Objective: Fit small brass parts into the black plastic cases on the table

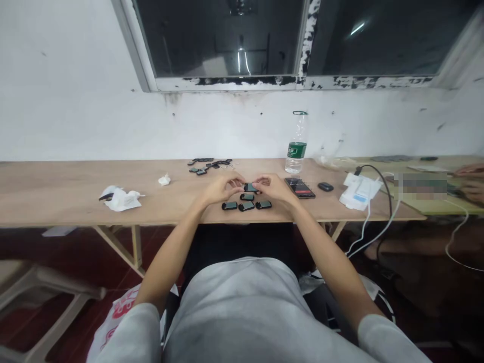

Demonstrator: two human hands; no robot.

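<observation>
Both hands meet over the wooden table at its front middle. My left hand and my right hand pinch a small dark part with a grey-green face between their fingertips. Just below it on the table lie several more of the same small parts, one alone and three in a row. A second heap of dark parts lies further back near the wall.
A plastic water bottle stands at the back. A phone and a dark mouse-like item lie right of my hands. White boxes with cables sit at the right. Crumpled white tissue lies left. Another person's hands show at far right.
</observation>
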